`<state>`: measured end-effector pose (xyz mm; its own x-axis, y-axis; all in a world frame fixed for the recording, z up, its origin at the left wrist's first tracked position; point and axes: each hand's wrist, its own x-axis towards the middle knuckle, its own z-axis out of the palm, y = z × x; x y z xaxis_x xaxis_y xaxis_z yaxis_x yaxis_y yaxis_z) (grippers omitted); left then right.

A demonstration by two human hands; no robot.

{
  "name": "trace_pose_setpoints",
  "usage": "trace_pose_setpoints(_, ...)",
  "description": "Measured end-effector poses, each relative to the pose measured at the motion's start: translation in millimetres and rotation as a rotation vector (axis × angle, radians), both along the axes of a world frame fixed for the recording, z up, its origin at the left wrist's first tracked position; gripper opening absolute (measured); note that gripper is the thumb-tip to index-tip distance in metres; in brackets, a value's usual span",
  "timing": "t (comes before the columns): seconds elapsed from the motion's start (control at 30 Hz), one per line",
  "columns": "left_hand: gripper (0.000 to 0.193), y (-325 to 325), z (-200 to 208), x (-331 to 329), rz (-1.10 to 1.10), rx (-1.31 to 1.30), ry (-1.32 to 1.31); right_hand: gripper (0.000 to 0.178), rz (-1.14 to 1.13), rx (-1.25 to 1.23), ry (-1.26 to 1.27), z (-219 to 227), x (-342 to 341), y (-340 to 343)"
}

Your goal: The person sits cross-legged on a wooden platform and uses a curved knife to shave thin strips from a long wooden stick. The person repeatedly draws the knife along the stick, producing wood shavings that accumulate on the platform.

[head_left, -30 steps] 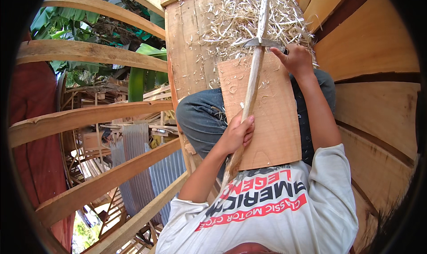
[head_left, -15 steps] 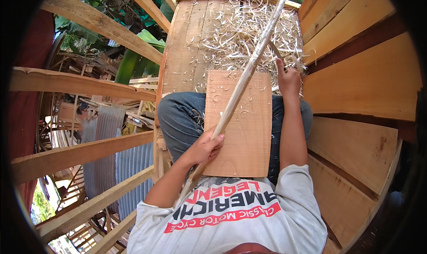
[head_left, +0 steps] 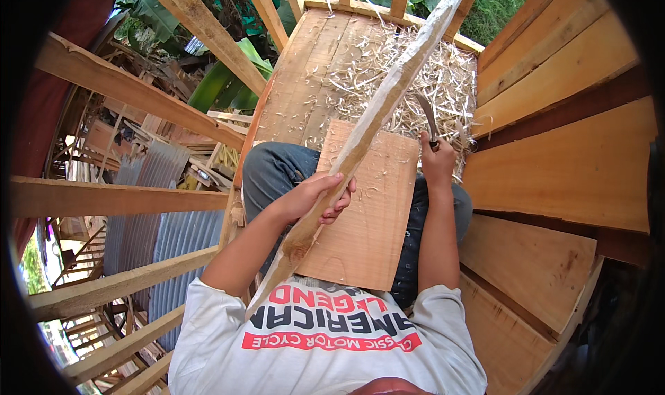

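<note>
Board (head_left: 367, 215) lies flat across my lap, over jeans (head_left: 273, 170), likely to shield legs. Stick (head_left: 377, 108) slants above board, white far end reaching past its far edge, near end back by my shirt (head_left: 332, 357). Left hand (head_left: 320, 198) over board's left half: fingers wrapped round stick, thumb along top, probably to steady its length. Right hand (head_left: 438, 163) just right of board's far corner: fingers curled tight on curved knife (head_left: 429, 118), blade beside stick, apart. Shavings (head_left: 454, 83) heap beyond board.
</note>
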<state>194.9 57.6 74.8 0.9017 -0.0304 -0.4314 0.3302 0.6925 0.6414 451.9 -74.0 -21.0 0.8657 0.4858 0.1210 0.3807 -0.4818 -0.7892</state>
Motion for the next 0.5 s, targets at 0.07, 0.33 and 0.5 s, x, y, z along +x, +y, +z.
trace_pose_setpoints(0.07, 0.032, 0.3, -2.7, 7.5, -0.01, -0.027, 0.018, 0.043, 0.009, 0.024, -0.107, -1.6, -1.5, -2.1)
trace_pose_setpoints(0.33, 0.022, -4.7, -14.6, 29.1, -0.044, 0.041, 0.059, 0.021, 0.351, 0.046, -0.308, 5.3, -27.9, 3.4)
trace_pose_setpoints(0.5, 0.019, -6.4, -15.0, 35.7, -0.012, 0.183, 0.129, 0.013, 0.286, -0.088, -0.309, 6.6, -33.6, 9.1)
